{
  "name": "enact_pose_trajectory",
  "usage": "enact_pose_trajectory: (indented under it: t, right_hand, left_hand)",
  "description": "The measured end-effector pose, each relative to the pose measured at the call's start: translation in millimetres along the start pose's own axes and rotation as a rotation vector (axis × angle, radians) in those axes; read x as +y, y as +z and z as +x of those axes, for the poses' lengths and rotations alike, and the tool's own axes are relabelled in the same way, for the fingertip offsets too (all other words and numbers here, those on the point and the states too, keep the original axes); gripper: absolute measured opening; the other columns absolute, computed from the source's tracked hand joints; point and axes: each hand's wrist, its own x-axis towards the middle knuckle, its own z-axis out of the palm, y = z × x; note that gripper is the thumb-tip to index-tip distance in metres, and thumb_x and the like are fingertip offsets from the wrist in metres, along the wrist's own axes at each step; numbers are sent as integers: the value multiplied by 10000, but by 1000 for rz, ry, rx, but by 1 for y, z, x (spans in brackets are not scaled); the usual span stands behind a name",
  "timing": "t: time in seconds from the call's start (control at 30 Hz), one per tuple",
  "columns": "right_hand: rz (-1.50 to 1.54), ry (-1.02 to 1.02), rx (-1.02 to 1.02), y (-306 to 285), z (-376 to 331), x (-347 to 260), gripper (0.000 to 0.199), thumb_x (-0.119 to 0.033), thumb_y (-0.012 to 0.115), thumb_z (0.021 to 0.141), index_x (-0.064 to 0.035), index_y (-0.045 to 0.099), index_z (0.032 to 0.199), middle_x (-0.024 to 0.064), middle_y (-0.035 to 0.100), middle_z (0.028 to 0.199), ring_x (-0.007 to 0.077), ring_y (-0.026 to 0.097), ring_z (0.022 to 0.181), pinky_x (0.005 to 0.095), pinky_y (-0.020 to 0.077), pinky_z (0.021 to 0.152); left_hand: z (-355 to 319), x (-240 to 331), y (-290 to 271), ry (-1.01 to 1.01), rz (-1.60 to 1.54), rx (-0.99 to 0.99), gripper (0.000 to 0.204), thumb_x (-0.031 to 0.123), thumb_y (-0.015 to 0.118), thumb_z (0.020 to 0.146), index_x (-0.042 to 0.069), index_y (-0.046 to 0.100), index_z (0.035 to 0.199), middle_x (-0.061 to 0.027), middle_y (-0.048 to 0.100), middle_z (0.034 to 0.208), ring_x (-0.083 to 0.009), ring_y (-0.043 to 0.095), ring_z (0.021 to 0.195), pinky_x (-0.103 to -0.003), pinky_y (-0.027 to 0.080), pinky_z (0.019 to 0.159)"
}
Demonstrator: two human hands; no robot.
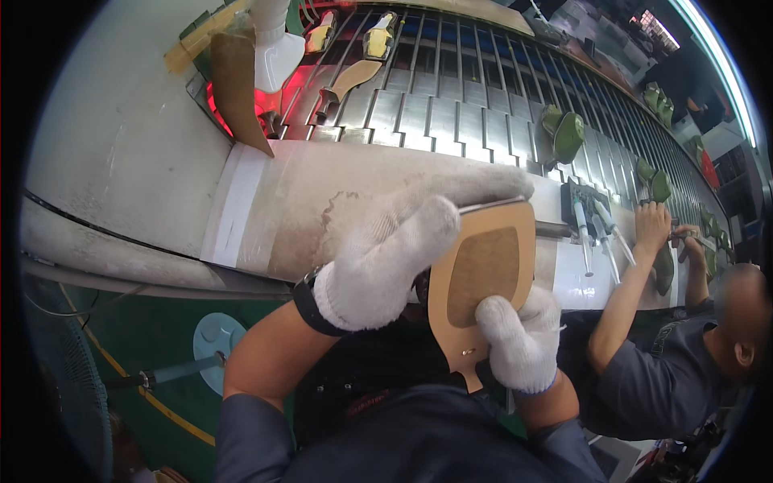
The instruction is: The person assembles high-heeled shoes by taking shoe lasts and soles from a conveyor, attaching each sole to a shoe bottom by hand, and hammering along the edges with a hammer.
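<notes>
Both of my hands wear white knitted gloves. Tan and pointed at its narrow end, a shoe sole [483,266] with a brown oval patch is held up over the near edge of the bench. My right hand [522,338] grips its lower right side, thumb on the face and fingers behind. Along the sole's far edge lie the long fingers of my left hand [394,249], its thumb pressed to the upper left corner. Something dark shows between the sole and my left wrist; I cannot make out whether a shoe is underneath.
Beyond the stained bench [298,209] runs a metal slatted conveyor [435,121] carrying yellow-and-black shoes [378,36], a loose sole [352,83] and green shoes [568,137]. A brush holder [581,201] stands right of my hands. A co-worker [660,362] works at far right. A blue stool [217,342] stands left.
</notes>
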Motion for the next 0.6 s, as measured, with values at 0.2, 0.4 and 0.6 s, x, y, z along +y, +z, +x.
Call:
enact_pose_trajectory:
  t: [0.2,0.4,0.6]
  right_hand:
    - [204,111,-30,-11,33,-12,333,-217,648,1149,76,763,1260,111,829,1098,122,760,935,283,614,825]
    - [133,67,47,-15,44,-13,334,-196,647,1150,83,751,1301,131,826,1113,137,780,926,294,634,820]
    - [159,37,54,-15,50,-11,343,-190,650,1148,89,742,1326,140,826,1147,141,782,953,297,637,831]
  left_hand:
    - [27,-18,-17,-73,-273,110,808,580,400,1201,-107,444,1624,-239,617,1570,-289,628,1442,-446,503,1238]
    - [37,-32,-24,19,-348,88,567,362,560,1206,-62,556,1583,-137,672,1516,-190,641,1385,-361,507,1212]
    - [33,-36,-28,64,-121,61,703,441,565,1184,-48,427,1670,-171,589,1607,-247,607,1456,-413,489,1239]
